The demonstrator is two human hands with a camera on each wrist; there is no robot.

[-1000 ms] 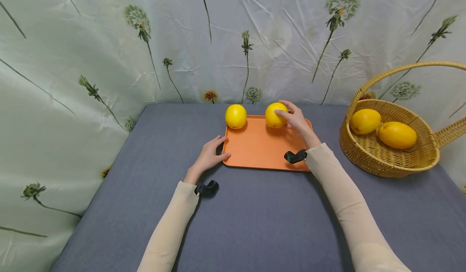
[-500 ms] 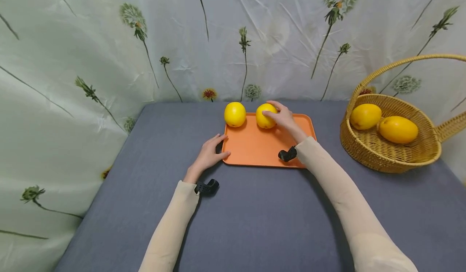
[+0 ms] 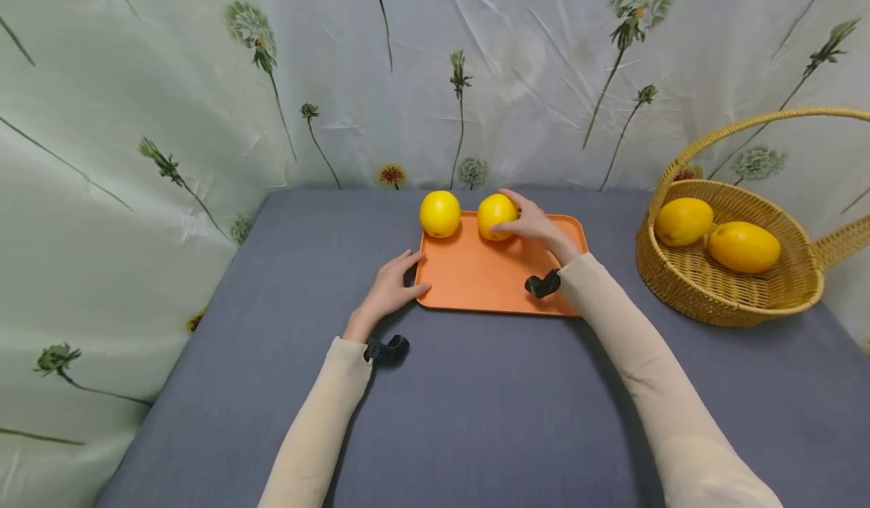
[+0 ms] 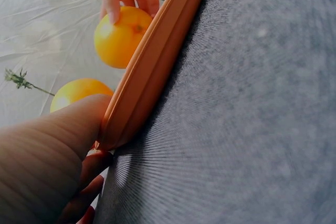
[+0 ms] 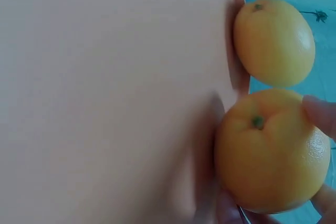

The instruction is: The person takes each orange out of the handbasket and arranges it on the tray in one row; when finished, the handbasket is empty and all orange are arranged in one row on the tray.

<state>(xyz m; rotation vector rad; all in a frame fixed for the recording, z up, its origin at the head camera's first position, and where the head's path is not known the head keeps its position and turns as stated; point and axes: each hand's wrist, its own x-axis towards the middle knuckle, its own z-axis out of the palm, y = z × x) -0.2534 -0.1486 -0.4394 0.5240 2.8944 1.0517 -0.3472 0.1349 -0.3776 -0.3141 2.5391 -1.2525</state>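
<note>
My right hand (image 3: 533,223) holds an orange (image 3: 497,217) at the back of an orange-coloured tray (image 3: 485,275), thumb on the near side and fingers round its far side. In the right wrist view this orange (image 5: 270,150) sits low against the tray surface, stem end showing. A second orange (image 3: 439,214) stands in the tray's back left corner. My left hand (image 3: 390,285) rests at the tray's left edge, thumb and fingers spread apart. In the left wrist view its thumb (image 4: 73,119) lies against the tray's near corner.
A wicker basket (image 3: 686,297) with a tall handle stands on the right, holding two yellow oval fruits (image 3: 744,247). A grey-blue cloth (image 3: 476,402) covers the table. Behind and to the left hangs a curtain (image 3: 381,115) with a dandelion print.
My right hand has moved left along the tray's back with the orange, bringing it nearer to the other orange, then held about still. The left hand has stayed at the tray's edge.
</note>
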